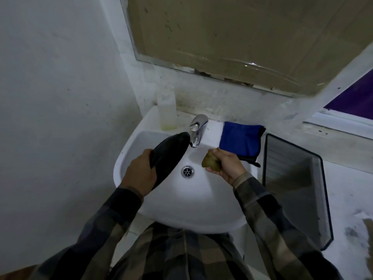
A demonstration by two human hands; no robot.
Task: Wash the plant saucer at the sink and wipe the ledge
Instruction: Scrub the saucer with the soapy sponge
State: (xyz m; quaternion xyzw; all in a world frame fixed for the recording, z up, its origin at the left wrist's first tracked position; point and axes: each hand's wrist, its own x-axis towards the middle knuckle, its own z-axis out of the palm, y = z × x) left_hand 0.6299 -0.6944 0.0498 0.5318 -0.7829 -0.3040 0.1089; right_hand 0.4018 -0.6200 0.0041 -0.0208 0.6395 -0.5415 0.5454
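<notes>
White sink (141, 201), round black saucer (169, 156), squashed sponge (211, 162)

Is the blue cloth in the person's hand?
No. The blue cloth lies folded on the sink rim beside the tap, while the right hand squeezes a sponge.

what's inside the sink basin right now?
The sink holds only the metal drain that I can see. The left hand holds the dark saucer tilted over it, hiding the basin beneath; the right hand squeezes a sponge above it.
</notes>
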